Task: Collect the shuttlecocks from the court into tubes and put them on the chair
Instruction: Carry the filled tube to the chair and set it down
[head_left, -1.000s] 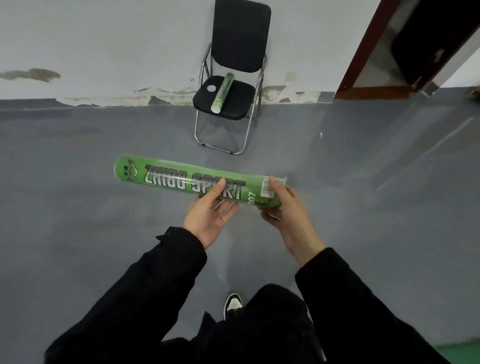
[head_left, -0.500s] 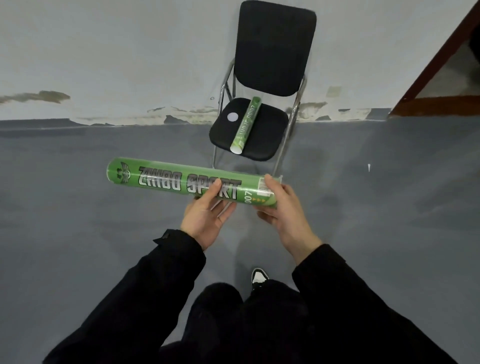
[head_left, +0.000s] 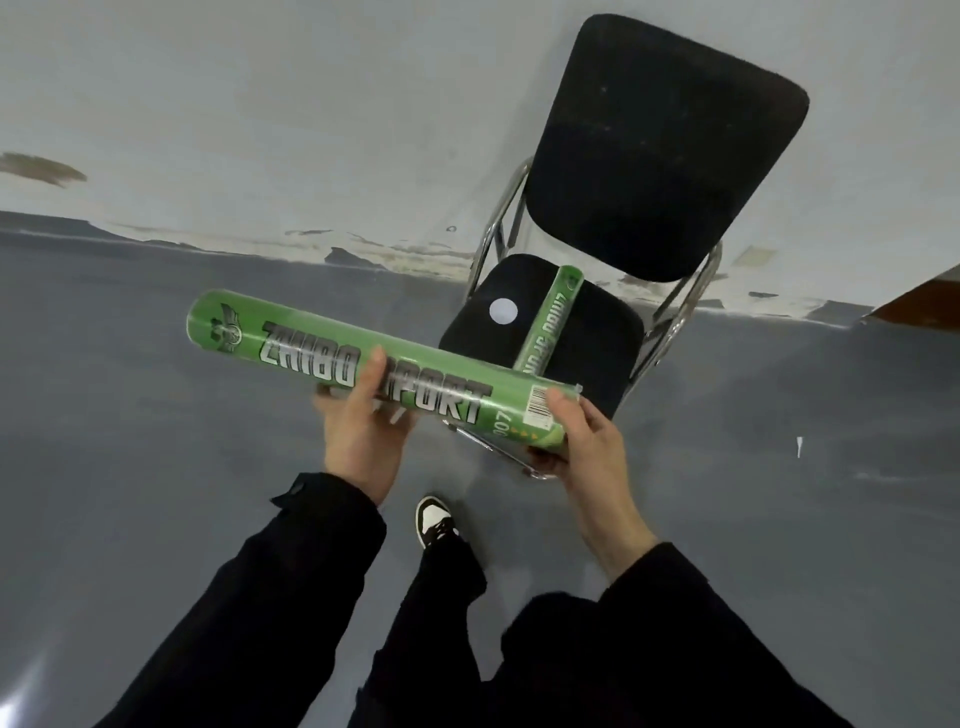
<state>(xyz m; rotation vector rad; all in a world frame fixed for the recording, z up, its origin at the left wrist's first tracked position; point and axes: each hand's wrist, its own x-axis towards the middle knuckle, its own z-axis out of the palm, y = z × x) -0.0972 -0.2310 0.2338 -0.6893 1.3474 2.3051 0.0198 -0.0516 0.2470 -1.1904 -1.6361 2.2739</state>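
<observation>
A long green tube (head_left: 363, 371) printed "ZHIBO SPORT" lies nearly level across the middle of the frame, held by both hands. The left hand (head_left: 363, 431) grips it from beneath near its middle, thumb over the lettering. The right hand (head_left: 582, 441) clasps the tube's right end, thumb on top by a barcode label. Upper right, a black folding chair (head_left: 665, 150) stands against the wall; a second green tube (head_left: 550, 322) and a small white disc (head_left: 503, 311) lie on its seat. Below, a black-and-white shoe (head_left: 435, 519) rests on the grey floor (head_left: 130, 415).
</observation>
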